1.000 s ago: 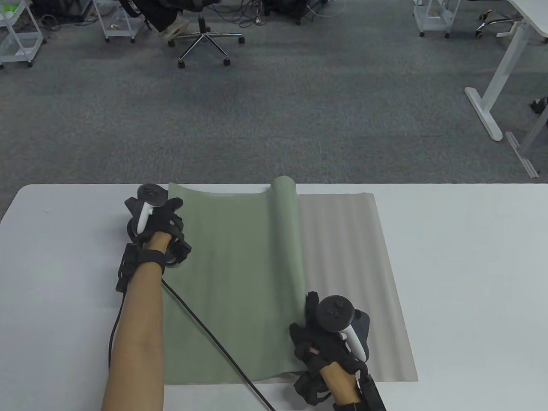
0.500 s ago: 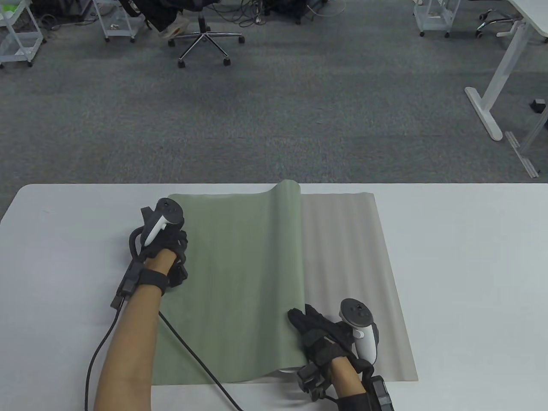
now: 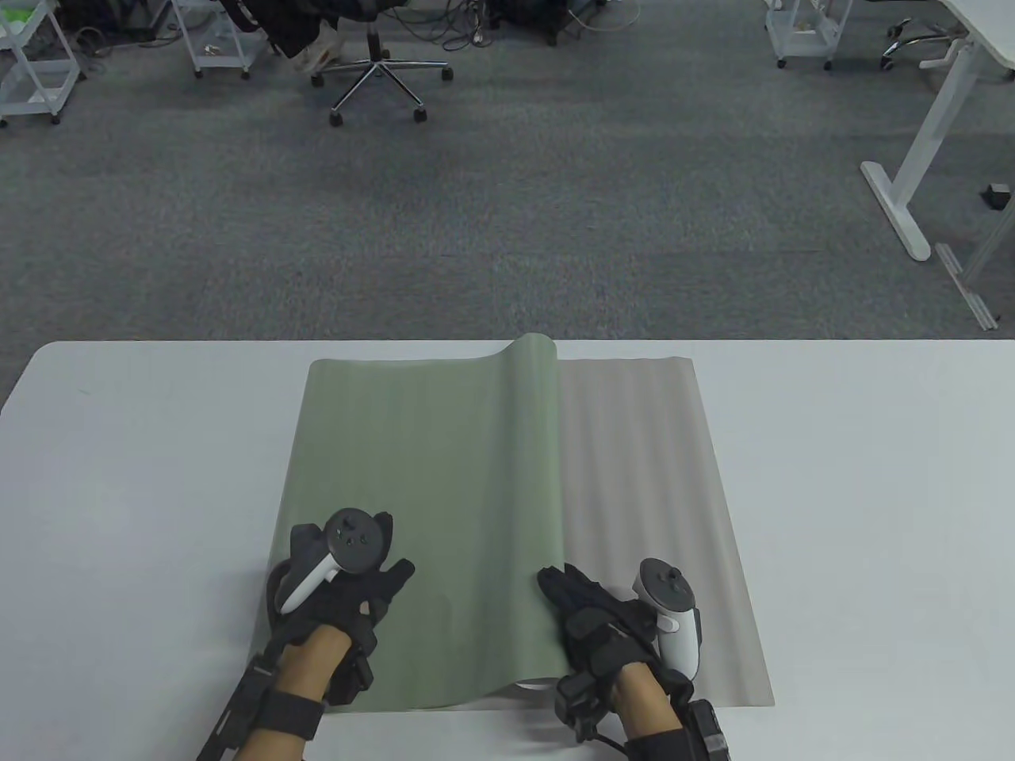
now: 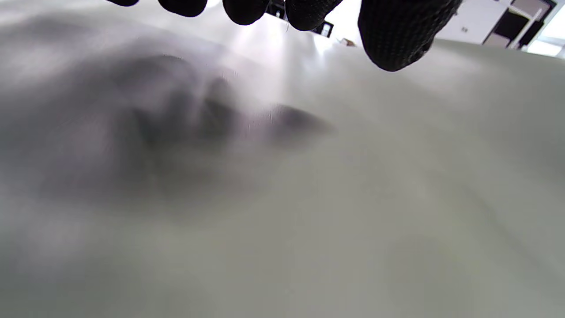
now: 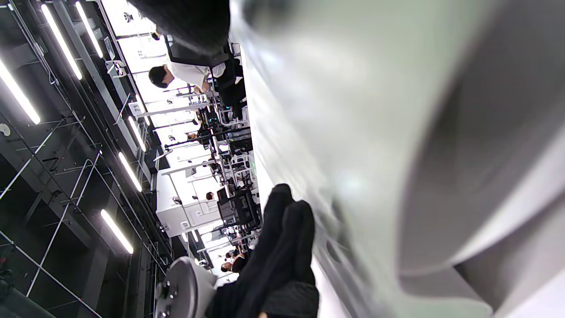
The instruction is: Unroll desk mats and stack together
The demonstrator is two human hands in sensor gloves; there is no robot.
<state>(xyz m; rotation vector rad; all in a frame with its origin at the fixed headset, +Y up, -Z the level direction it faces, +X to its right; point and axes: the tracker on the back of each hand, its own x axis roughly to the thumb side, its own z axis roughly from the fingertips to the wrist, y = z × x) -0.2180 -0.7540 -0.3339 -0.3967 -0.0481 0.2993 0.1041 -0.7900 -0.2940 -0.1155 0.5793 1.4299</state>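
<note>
A green mat (image 3: 428, 476) lies partly unrolled on top of a flat grey mat (image 3: 650, 491) on the white table (image 3: 872, 515). Its still-rolled part (image 3: 539, 444) runs front to back along its right side. My left hand (image 3: 373, 590) rests flat with spread fingers on the green mat's near left part. In the left wrist view its fingertips (image 4: 397, 35) hover just over the green surface (image 4: 353, 198). My right hand (image 3: 583, 606) lies with straight fingers against the near end of the roll. The right wrist view shows the roll (image 5: 353, 110) close up and blurred.
The mats reach close to the table's far edge (image 3: 507, 342). Bare table lies to the left (image 3: 143, 491) and to the right. Beyond is carpet with an office chair (image 3: 379, 71) and a white desk leg (image 3: 912, 182).
My left hand has slid from the green mat's far left corner down to its near left part. My right hand stays at the roll's near end; the roll has shifted slightly right.
</note>
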